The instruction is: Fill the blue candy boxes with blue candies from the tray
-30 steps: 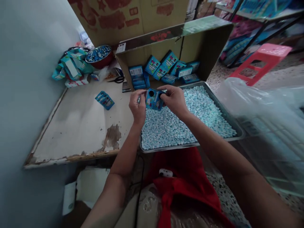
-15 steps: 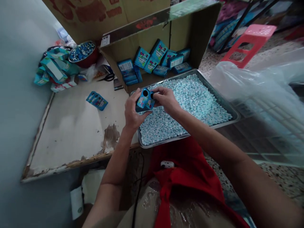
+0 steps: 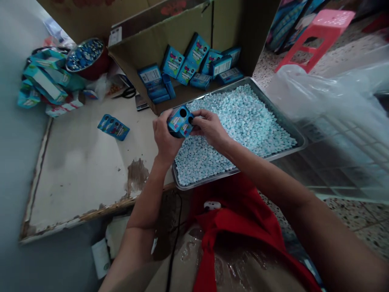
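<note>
Two small blue printed candy packets (image 3: 179, 121) with dark round spots are held side by side over the left part of the tray. My left hand (image 3: 166, 136) is closed around them from the left, thumb underneath. Thumb and fingers of my right hand (image 3: 209, 125) are pinched at the dark spot on the right-hand packet; whether a candy is between them is hidden. Beneath both hands lies a metal tray (image 3: 209, 177) spread with pale blue and white candies (image 3: 243, 121). A few similar flat blue packets (image 3: 114, 127) lie overlapped on the table to the left.
Behind the tray, a cardboard box (image 3: 130, 52) on its side holds several blue candy boxes (image 3: 173, 61). Scissors (image 3: 129, 92), a red bowl (image 3: 101, 67) of wrapped pieces and teal cartons (image 3: 47, 79) are at the back left. Clear plastic (image 3: 328, 93) and a red stool (image 3: 319, 36) are right.
The view has shifted slightly, so most things sit higher and further left. My hands keep their hold on the packets, which look tilted a little differently.
</note>
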Available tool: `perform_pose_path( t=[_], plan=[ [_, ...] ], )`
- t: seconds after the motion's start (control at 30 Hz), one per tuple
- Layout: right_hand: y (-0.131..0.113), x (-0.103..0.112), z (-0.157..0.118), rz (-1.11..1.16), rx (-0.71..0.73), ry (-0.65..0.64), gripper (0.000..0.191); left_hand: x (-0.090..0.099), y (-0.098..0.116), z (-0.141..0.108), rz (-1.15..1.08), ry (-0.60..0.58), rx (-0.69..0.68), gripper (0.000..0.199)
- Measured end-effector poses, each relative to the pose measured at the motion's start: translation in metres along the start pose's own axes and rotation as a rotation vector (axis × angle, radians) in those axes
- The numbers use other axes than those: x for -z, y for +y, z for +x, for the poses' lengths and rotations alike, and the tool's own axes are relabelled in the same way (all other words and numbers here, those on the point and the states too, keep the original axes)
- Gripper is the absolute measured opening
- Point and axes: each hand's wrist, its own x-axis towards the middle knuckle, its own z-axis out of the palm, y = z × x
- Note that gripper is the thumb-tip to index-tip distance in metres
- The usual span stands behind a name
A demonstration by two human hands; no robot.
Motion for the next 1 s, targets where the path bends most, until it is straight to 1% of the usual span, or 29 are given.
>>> perform_pose_path(
  t=[0.07, 0.1, 0.13, 0.17, 0.23, 0.27, 0.3, 0.33, 0.37, 0.43, 0.47, 0.53, 0.57, 0.63, 0.7, 0.8, 0.83, 0.9, 0.97, 1.0],
  plan=[
    [-0.008, 0.011, 0.007, -0.11, 0.035, -0.037, 0.015, 0.003, 0.001, 0.006, 0.001, -0.025, 0.049, 0.074],
    [-0.014, 0.022, 0.01, -0.199, 0.083, -0.038, 0.018, 0.006, 0.001, 0.011, 0.01, -0.057, 0.07, 0.075],
    [-0.021, 0.035, 0.011, -0.305, 0.154, -0.012, 0.023, 0.01, 0.001, 0.018, 0.026, -0.105, 0.095, 0.074],
    [-0.027, 0.052, 0.009, -0.418, 0.248, 0.052, 0.027, 0.015, 0.001, 0.026, 0.047, -0.165, 0.124, 0.074],
    [-0.033, 0.087, -0.004, -0.63, 0.472, 0.261, 0.036, 0.029, 0.001, 0.043, 0.103, -0.302, 0.179, 0.075],
    [-0.03, 0.104, -0.015, -0.73, 0.569, 0.363, 0.043, 0.037, 0.001, 0.05, 0.135, -0.377, 0.199, 0.075],
    [-0.024, 0.117, -0.028, -0.829, 0.639, 0.432, 0.052, 0.044, 0.002, 0.057, 0.167, -0.461, 0.209, 0.075],
    [-0.014, 0.127, -0.041, -0.931, 0.674, 0.461, 0.061, 0.051, 0.004, 0.061, 0.2, -0.546, 0.208, 0.073],
    [-0.001, 0.133, -0.054, -1.035, 0.674, 0.452, 0.07, 0.056, 0.007, 0.064, 0.237, -0.629, 0.199, 0.071],
    [0.029, 0.133, -0.073, -1.219, 0.603, 0.383, 0.085, 0.059, 0.016, 0.064, 0.324, -0.794, 0.167, 0.07],
    [0.043, 0.129, -0.077, -1.285, 0.557, 0.351, 0.09, 0.058, 0.021, 0.062, 0.363, -0.862, 0.152, 0.069],
    [0.061, 0.119, -0.073, -1.365, 0.494, 0.313, 0.094, 0.051, 0.032, 0.057, 0.403, -0.948, 0.14, 0.066],
    [0.065, 0.115, -0.066, -1.384, 0.48, 0.299, 0.094, 0.045, 0.037, 0.054, 0.402, -0.979, 0.142, 0.064],
    [0.064, 0.112, -0.047, -1.391, 0.487, 0.272, 0.087, 0.033, 0.045, 0.051, 0.374, -1.003, 0.159, 0.062],
    [0.056, 0.114, -0.026, -1.371, 0.532, 0.235, 0.077, 0.02, 0.05, 0.053, 0.348, -0.994, 0.176, 0.063],
    [0.047, 0.117, 0.003, -1.269, 0.602, 0.196, 0.061, -0.002, 0.056, 0.066, 0.297, -0.955, 0.166, 0.062],
    [0.047, 0.117, 0.012, -1.194, 0.618, 0.208, 0.057, -0.01, 0.058, 0.072, 0.276, -0.944, 0.157, 0.061],
    [0.051, 0.114, 0.03, -0.97, 0.629, 0.267, 0.053, -0.024, 0.061, 0.083, 0.23, -0.919, 0.152, 0.06],
    [0.056, 0.111, 0.05, -0.698, 0.614, 0.331, 0.055, -0.034, 0.063, 0.093, 0.182, -0.888, 0.165, 0.062],
    [0.057, 0.109, 0.06, -0.568, 0.598, 0.352, 0.057, -0.035, 0.063, 0.096, 0.158, -0.87, 0.175, 0.063]
  ],
)
